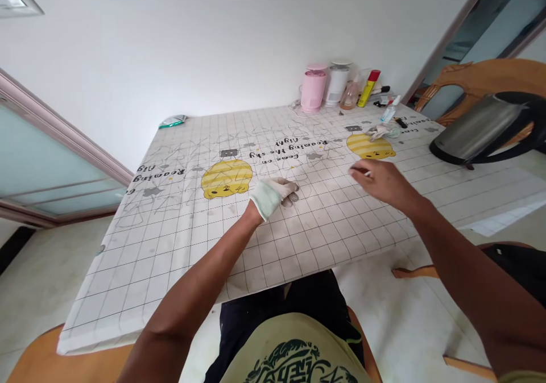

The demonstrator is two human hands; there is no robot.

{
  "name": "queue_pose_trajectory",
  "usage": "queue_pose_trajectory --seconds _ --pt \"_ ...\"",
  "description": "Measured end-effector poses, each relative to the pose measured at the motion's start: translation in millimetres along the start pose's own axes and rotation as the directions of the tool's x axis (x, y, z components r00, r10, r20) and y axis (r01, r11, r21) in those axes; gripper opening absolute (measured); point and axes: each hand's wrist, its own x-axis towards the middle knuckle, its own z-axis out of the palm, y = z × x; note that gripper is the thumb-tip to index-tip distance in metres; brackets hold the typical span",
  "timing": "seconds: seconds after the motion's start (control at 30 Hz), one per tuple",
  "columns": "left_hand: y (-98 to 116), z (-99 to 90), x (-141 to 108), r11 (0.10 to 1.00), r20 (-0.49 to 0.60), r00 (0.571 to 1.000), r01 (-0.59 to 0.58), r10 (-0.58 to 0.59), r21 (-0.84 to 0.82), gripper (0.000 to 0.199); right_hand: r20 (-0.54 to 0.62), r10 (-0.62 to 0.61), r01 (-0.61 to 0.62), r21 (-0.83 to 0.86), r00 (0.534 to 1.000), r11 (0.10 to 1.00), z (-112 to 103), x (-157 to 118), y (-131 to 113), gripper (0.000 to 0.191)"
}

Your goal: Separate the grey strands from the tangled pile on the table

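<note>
One pale glove [265, 196] covers the left hand [278, 192], half-curled at the worktop [328, 221], its grip unclear; a crumpled glove [384, 131] lies beyond the bare right hand [381, 183], curled closed on a small white item [367, 173].

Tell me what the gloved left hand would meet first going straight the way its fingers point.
Probably the bare right hand; the left hand points across the tablecloth toward it, though relative height is unclear.

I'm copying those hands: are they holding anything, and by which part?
The right hand seems to pinch something small and white; what, and by which part, can't be told. The gloved left hand shows nothing held.
</note>
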Motion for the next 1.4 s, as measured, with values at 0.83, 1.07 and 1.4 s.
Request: queue_pose_trajectory --seconds 0.83,1.07,1.4 --pt "-25.2 -43.9 -9.0 0.97 -0.303 0.924 -0.204 0.236 0.132 0.019 0.541 -0.125 -0.413 0.753 0.832 0.512 97.3 64.7 -121.5 0.05" --pt "-33.2 -49.4 0.9 0.999 -0.366 0.93 0.018 0.002 0.05 0.025 0.194 -0.192 -0.057 0.832 0.962 0.552 108.1 54.3 -127.7 0.049" --pt "-41.0 -49.8 7.9 0.991 -0.32 0.942 0.125 -0.103 0.047 0.04 0.157 -0.117 -0.058 0.805 0.981 0.59 140.2 41.1 -131.5 0.034"
